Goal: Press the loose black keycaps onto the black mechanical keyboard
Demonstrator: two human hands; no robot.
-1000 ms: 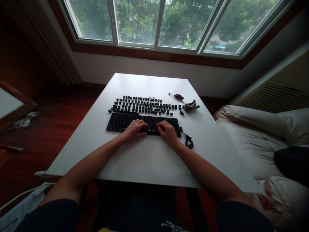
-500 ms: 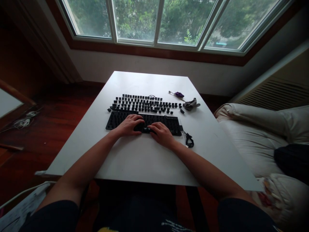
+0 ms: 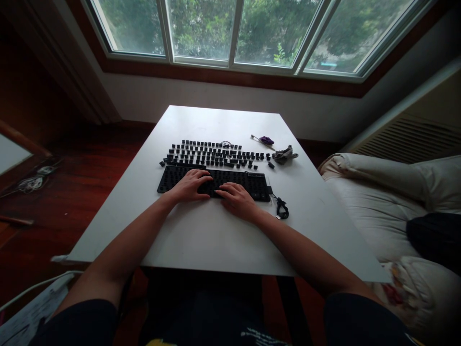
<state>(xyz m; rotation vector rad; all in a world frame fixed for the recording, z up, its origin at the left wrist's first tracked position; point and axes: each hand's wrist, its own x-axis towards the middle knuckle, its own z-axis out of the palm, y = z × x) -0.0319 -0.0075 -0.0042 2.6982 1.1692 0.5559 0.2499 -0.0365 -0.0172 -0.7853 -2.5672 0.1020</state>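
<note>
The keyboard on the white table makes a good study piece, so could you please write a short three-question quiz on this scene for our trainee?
1. True or false: the loose keycaps lie between the keyboard and the window.
2. Which is nearer the bundled cable: (a) the left hand or (b) the right hand?
3. Fill the gap: the crumpled grey item lies near the ____ end of the keycaps.

Key: 1. True. 2. (b). 3. Right.

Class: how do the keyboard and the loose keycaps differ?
The keyboard is one long slab; the keycaps are many small separate pieces. The keyboard lies partly under the left hand and right hand; the keycaps sit untouched beyond it. Both are dark and rest on the white table.
</note>
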